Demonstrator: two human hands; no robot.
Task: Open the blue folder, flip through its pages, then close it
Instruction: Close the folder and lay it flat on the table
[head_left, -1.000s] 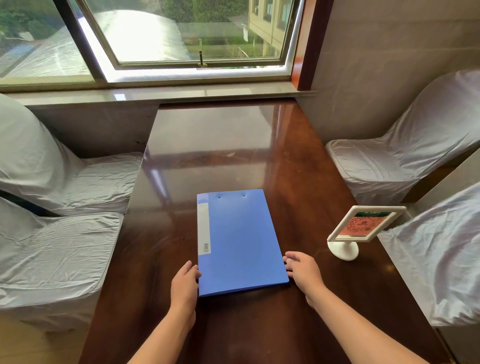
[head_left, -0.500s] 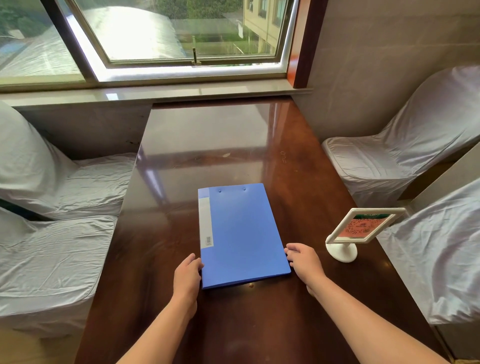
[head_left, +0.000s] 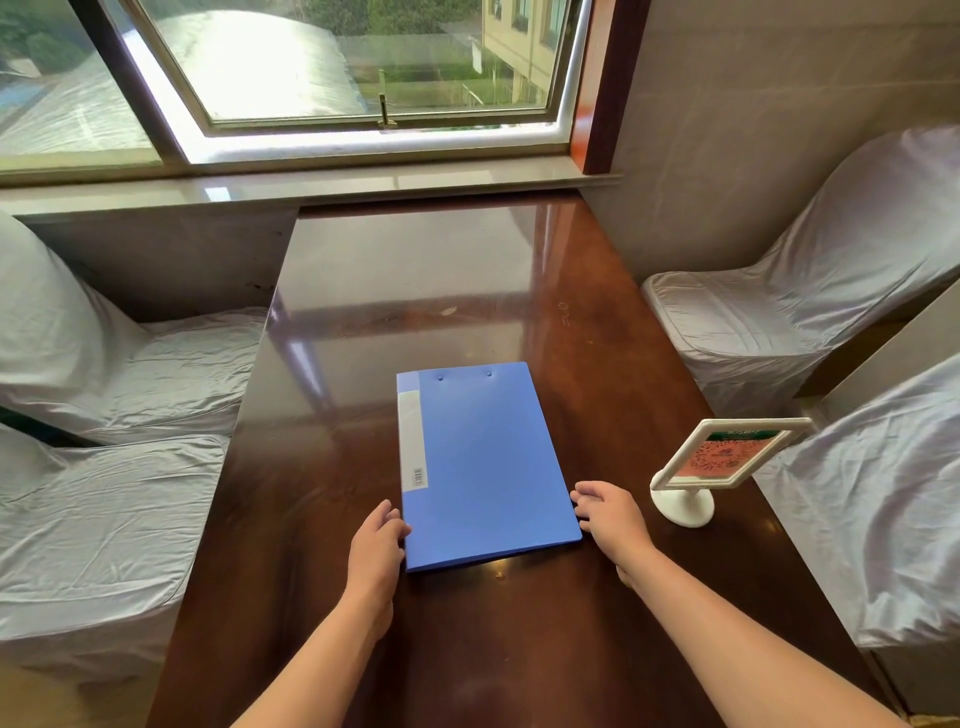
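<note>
A blue folder (head_left: 480, 462) lies closed and flat on the dark wooden table (head_left: 441, 291), with a white label strip along its left, spine side. My left hand (head_left: 375, 545) rests on the table with its fingertips against the folder's near left corner. My right hand (head_left: 610, 512) touches the folder's right edge close to the near right corner, fingers curled at the cover's rim. Neither hand lifts the cover; it stays down.
A white stand with a tilted framed card (head_left: 709, 470) sits on the table just right of my right hand. Chairs in pale covers (head_left: 810, 291) (head_left: 98, 499) flank both sides. A window sill (head_left: 311, 182) closes the far end.
The folder and both hands keep their positions relative to each other; only the view has shifted slightly. The cover stays closed.
</note>
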